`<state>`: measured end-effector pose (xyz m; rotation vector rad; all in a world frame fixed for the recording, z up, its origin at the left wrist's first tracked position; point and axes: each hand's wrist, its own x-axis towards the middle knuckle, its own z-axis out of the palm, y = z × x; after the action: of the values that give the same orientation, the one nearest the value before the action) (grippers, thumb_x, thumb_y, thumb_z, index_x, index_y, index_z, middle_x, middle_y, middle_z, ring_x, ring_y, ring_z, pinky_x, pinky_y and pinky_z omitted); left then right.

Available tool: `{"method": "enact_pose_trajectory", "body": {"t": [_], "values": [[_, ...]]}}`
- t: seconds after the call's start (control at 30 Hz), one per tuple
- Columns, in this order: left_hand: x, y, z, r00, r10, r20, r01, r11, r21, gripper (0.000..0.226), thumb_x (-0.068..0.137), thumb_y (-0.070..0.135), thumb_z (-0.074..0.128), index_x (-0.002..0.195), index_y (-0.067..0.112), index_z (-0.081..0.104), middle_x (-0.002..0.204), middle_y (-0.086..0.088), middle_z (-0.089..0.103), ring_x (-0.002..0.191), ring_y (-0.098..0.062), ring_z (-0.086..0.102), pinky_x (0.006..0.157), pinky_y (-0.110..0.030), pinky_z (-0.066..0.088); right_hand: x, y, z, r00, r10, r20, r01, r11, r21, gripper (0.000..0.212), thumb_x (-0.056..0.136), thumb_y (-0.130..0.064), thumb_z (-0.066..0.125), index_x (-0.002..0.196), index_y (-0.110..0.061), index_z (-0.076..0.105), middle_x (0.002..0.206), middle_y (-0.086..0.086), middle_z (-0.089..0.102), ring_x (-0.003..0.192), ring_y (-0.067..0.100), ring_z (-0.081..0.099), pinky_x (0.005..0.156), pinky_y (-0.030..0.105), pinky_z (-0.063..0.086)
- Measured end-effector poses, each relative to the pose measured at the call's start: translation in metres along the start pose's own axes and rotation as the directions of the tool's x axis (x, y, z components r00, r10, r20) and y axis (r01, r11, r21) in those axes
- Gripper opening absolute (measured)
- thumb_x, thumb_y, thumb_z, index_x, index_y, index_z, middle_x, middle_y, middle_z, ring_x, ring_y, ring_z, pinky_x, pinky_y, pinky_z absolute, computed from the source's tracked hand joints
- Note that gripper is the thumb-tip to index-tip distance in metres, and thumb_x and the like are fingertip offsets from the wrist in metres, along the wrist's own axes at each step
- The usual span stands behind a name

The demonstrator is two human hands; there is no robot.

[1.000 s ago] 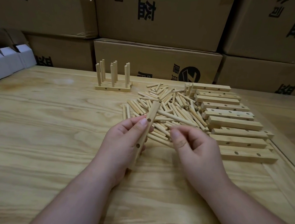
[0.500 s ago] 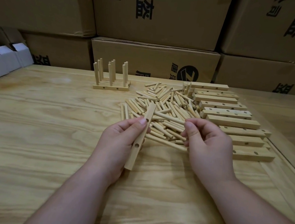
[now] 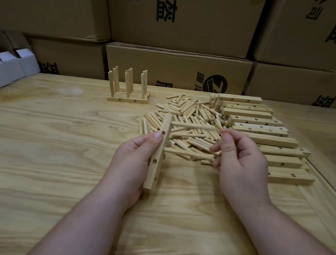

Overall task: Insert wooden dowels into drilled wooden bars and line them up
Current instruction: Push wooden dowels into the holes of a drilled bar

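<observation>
First dowel going into a fresh bar

The drilled bar [image 3: 158, 153] stands gripped in the left hand [image 3: 133, 161]; the right hand [image 3: 239, 164] pinches a dowel [image 3: 193, 126] whose far tip meets the bar's top. Next: seat it squarely in a hole.

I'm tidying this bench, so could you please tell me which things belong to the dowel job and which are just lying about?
In the job:
- bar held in left hand
- dowel pinched by right hand, its tip at the bar
- dowel pile
- spare bars
- finished bars

Lying about:
- cartons
- white boxes
</observation>
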<state>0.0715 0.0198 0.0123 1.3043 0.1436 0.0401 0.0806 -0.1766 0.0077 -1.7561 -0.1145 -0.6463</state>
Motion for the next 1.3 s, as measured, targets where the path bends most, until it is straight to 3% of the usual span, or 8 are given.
{"method": "enact_pose_trajectory", "body": {"t": [0.1, 0.17, 0.27, 0.37, 0.53, 0.73, 0.83, 1.3], "values": [[0.0038, 0.0021, -0.0029, 0.995, -0.058, -0.082, 0.043, 0.985, -0.169, 0.03, 0.092, 0.043, 0.065, 0.089, 0.019, 0.083, 0.07, 0.001, 0.067, 0.058, -0.009, 0.061, 0.05, -0.025, 0.051, 0.0026, 0.0025, -0.0026, 0.997, -0.074, 0.027, 0.078, 0.976, -0.202, 0.017, 0.098, -0.021, 0.06, 0.103, -0.036, 0.066, 0.083, -0.014, 0.067, 0.075, 0.004, 0.063, 0.065, 0.016, 0.051], [0.006, 0.0044, -0.0039, 0.988, -0.094, -0.124, 0.052, 0.951, -0.306, 0.026, 0.095, 0.035, 0.066, 0.085, 0.019, 0.083, 0.07, 0.003, 0.071, 0.059, -0.008, 0.067, 0.05, -0.025, 0.054, 0.003, 0.0018, -0.0028, 0.982, -0.155, 0.109, 0.187, 0.886, -0.423, 0.018, 0.095, -0.018, 0.062, 0.104, -0.031, 0.07, 0.093, -0.018, 0.062, 0.085, 0.002, 0.059, 0.071, 0.01, 0.043], [0.0098, 0.0048, -0.004, 0.986, -0.114, -0.12, 0.056, 0.913, -0.403, 0.017, 0.096, 0.024, 0.065, 0.094, 0.014, 0.078, 0.082, -0.003, 0.076, 0.069, -0.014, 0.073, 0.06, -0.034, 0.062, 0.0026, 0.0019, -0.0013, 0.964, -0.154, 0.219, 0.264, 0.673, -0.691, 0.018, 0.092, -0.027, 0.064, 0.106, -0.028, 0.074, 0.103, -0.012, 0.056, 0.104, 0.012, 0.048, 0.09, 0.03, 0.036], [0.011, 0.0046, -0.0039, 0.99, -0.12, -0.077, 0.073, 0.891, -0.448, 0.017, 0.096, 0.016, 0.063, 0.11, 0.01, 0.071, 0.098, -0.011, 0.075, 0.078, -0.019, 0.074, 0.079, -0.043, 0.062, 0.0021, 0.0023, -0.0021, 0.973, -0.021, 0.232, 0.207, 0.531, -0.822, 0.024, 0.091, -0.04, 0.061, 0.111, -0.034, 0.072, 0.112, -0.012, 0.052, 0.112, 0.016, 0.039, 0.095, 0.041, 0.028], [0.0089, 0.0063, -0.0029, 0.996, -0.085, -0.016, 0.061, 0.817, -0.573, 0.047, 0.095, 0.002, 0.059, 0.14, 0.016, 0.053, 0.11, -0.014, 0.076, 0.088, -0.025, 0.077, 0.076, -0.042, 0.064, 0.0002, 0.0013, -0.0016, 0.96, 0.019, 0.28, 0.226, 0.54, -0.811, 0.026, 0.089, -0.041, 0.063, 0.114, -0.039, 0.07, 0.117, -0.012, 0.05, 0.116, 0.016, 0.034, 0.095, 0.04, 0.02], [0.0077, 0.0054, -0.0005, 0.997, -0.082, 0.013, 0.074, 0.814, -0.577, 0.027, 0.094, 0.005, 0.062, 0.12, 0.013, 0.063, 0.099, -0.012, 0.077, 0.082, -0.022, 0.077, 0.066, -0.034, 0.063, -0.0054, -0.0022, 0.0023, 0.872, -0.005, 0.489, 0.388, 0.616, -0.686, 0.025, 0.092, -0.043, 0.059, 0.115, -0.041, 0.07, 0.128, -0.021, 0.05, 0.127, 0.009, 0.031, 0.105, 0.039, 0.013], [0.0088, 0.0048, -0.0004, 0.996, -0.085, 0.006, 0.073, 0.812, -0.579, 0.03, 0.095, 0.005, 0.062, 0.124, 0.013, 0.061, 0.099, -0.012, 0.076, 0.081, -0.022, 0.076, 0.064, -0.033, 0.062, -0.0056, -0.0026, 0.003, 0.848, 0.032, 0.528, 0.41, 0.591, -0.694, 0.029, 0.094, -0.046, 0.054, 0.118, -0.04, 0.069, 0.133, -0.025, 0.049, 0.13, 0.008, 0.03, 0.104, 0.037, 0.008], [0.0101, 0.0029, -0.0002, 0.998, -0.058, 0.029, 0.064, 0.829, -0.556, 0.059, 0.077, 0.008, 0.071, 0.135, 0.003, 0.057, 0.11, -0.015, 0.076, 0.093, -0.024, 0.076, 0.078, -0.038, 0.064, -0.0024, -0.0036, 0.001, 0.937, -0.038, 0.346, 0.303, 0.582, -0.755, 0.008, 0.091, -0.034, 0.064, 0.093, -0.04, 0.069, 0.094, -0.02, 0.065, 0.104, 0.01, 0.051, 0.091, 0.035, 0.016]]}}
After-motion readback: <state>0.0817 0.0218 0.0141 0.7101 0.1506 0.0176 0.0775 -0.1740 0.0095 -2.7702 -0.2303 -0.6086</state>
